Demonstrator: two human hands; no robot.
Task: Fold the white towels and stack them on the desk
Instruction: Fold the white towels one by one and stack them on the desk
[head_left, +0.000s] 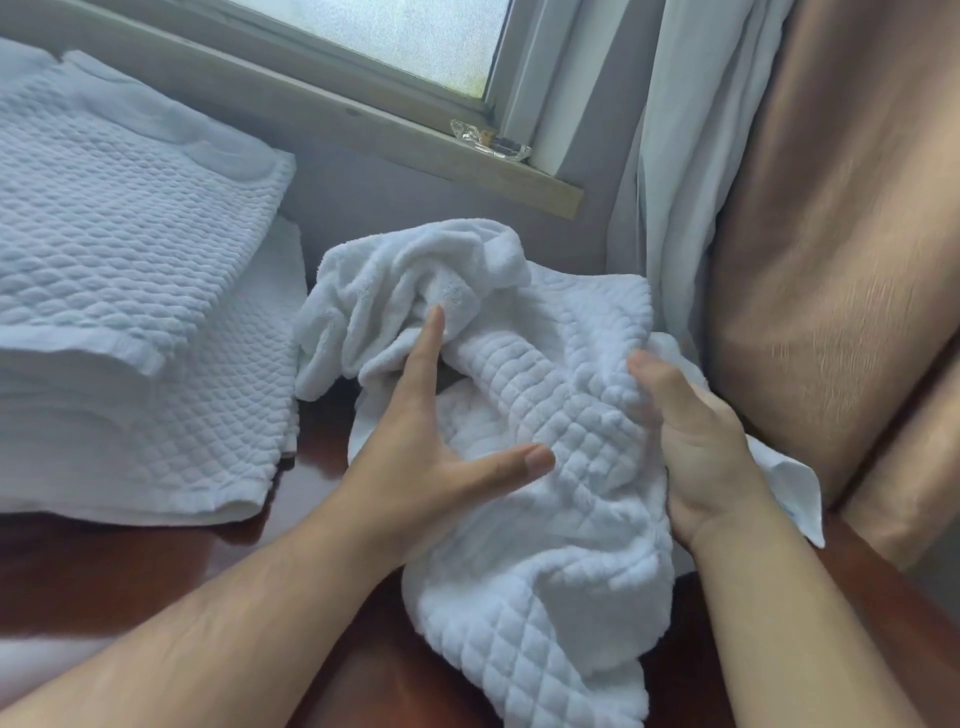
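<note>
Lying crumpled, the white towel (550, 395) is pinched by the right grip (696, 447). The left grip (415, 457) is spread wide against it.

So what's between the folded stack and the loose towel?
Only a narrow strip of bare desk, seen in the head view; farther back the towel comes close to the stack.

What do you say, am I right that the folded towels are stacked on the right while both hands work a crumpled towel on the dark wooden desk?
Not quite: the head view shows the folded towels stacked on the left, not the right. The rest holds: the left hand and right hand both work the crumpled towel on the dark wooden desk.
</note>
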